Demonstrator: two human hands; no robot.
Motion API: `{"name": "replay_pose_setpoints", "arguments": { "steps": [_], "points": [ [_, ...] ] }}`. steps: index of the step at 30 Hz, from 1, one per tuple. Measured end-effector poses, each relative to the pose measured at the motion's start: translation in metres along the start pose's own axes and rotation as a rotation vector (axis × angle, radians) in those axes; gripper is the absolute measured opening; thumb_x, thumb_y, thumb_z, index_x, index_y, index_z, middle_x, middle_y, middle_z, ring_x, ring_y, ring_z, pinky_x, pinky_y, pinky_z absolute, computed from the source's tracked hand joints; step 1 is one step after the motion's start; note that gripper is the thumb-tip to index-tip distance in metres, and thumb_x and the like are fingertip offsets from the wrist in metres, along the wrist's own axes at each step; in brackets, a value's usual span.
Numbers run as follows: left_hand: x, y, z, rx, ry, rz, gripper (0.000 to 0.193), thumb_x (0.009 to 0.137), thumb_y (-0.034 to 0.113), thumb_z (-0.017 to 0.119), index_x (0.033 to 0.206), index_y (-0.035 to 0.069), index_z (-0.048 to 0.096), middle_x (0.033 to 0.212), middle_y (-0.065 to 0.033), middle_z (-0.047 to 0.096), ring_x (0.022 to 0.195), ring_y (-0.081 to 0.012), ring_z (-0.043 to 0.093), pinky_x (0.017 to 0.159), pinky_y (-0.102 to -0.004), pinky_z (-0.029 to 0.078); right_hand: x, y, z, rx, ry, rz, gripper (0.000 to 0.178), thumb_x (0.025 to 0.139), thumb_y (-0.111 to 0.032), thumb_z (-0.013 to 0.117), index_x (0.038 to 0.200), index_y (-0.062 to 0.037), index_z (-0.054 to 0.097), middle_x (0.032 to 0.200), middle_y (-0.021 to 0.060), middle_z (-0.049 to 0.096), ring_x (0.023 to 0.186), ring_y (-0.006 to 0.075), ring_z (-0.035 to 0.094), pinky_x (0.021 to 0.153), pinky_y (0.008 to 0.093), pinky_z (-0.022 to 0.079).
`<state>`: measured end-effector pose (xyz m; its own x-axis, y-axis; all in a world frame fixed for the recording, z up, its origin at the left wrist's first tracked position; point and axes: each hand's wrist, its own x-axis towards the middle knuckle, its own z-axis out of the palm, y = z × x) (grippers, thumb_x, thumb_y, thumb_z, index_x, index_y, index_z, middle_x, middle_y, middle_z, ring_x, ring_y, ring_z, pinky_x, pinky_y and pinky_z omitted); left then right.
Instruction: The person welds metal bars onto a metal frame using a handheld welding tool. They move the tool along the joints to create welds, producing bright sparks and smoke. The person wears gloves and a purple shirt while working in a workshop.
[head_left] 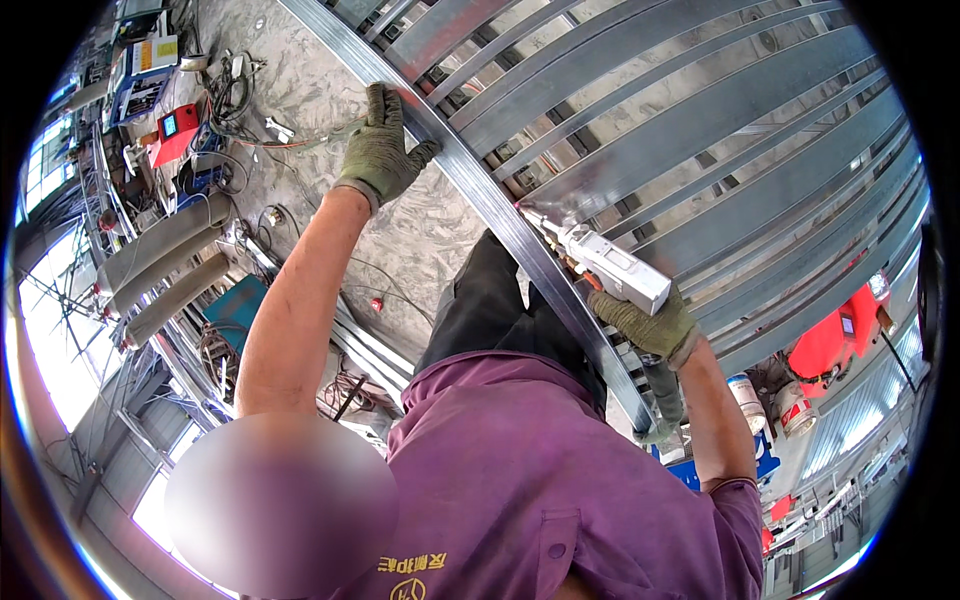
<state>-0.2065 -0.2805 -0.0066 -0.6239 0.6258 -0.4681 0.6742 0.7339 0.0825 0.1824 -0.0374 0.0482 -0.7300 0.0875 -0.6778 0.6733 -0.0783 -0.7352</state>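
My left hand [385, 150], in an olive-green glove, rests on the long silvery metal rail [490, 200] with its fingers stretched out and the thumb apart. In the other glove, my right hand [650, 325] is wrapped round a white handheld welding gun [615, 268]. The gun's narrow nozzle points up and left, its tip close to where the rail meets a grey slat [600, 175]. Whether the tip touches the metal I cannot tell. Several flat slats of wide and narrow widths run off from the rail toward the upper right.
On the left stand a red machine with a small screen [175, 130], grey cylinders [165, 235] and a teal box [235, 312]. Cables lie across the concrete floor [300, 60]. At right are another red machine [835, 340] and white buckets [795, 410].
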Motion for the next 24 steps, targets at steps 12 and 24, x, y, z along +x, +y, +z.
{"name": "replay_pose_setpoints", "arguments": {
  "steps": [12,24],
  "points": [
    [0.004,0.015,-0.011,0.082,-0.051,-0.083,0.119,0.097,0.061,0.079,0.172,-0.010,0.020,0.180,-0.0359,0.016,0.163,-0.0484,0.036,0.132,-0.0460,0.039,0.002,0.000,0.007,0.034,0.021,0.044,0.041,0.093,-0.021,0.092,0.131,-0.0080,0.081,0.123,0.0098,0.085,0.114,0.0176,0.081,0.097,0.0346,0.064],
    [0.005,0.013,-0.009,0.101,-0.024,-0.085,0.107,0.099,0.066,0.074,0.171,-0.001,0.031,0.181,-0.0349,0.011,0.155,-0.0508,0.047,0.128,-0.0484,0.044,0.002,0.004,0.009,0.129,0.006,0.044,0.044,0.093,-0.023,0.093,0.133,-0.0090,0.080,0.126,0.0076,0.084,0.117,0.0159,0.079,0.099,0.0332,0.063]
  ]
}}
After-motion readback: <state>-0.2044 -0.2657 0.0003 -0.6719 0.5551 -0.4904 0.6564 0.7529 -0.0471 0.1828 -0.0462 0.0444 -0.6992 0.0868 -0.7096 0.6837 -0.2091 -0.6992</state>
